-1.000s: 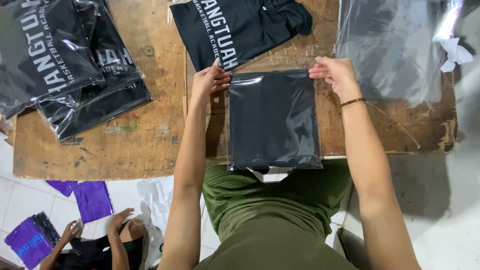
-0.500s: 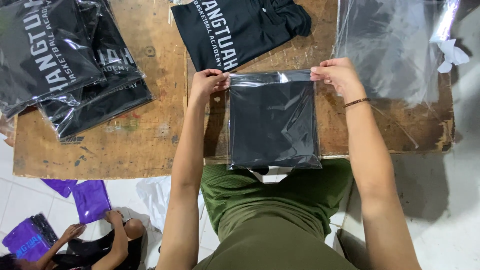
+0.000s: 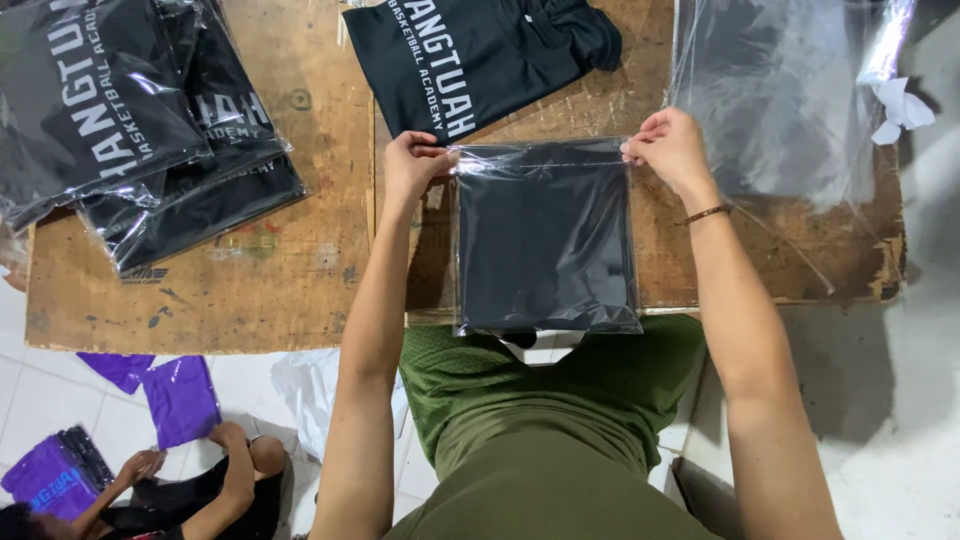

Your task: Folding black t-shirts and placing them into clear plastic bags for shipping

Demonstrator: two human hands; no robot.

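Head view, near to far. A clear bag holding a folded black garment [image 3: 545, 240] lies flat on the wooden bench [image 3: 300, 270], its near edge overhanging toward the lap. The left hand [image 3: 412, 160] pinches the bag's far left corner; the right hand [image 3: 668, 148] pinches its far right corner. Beyond lies an unbagged black printed shirt [image 3: 470, 55]. Far left sits a stack of bagged shirts [image 3: 140, 130]; far right, empty clear bags [image 3: 780, 100]. Another person [image 3: 200, 490] sits on the floor, lower left.
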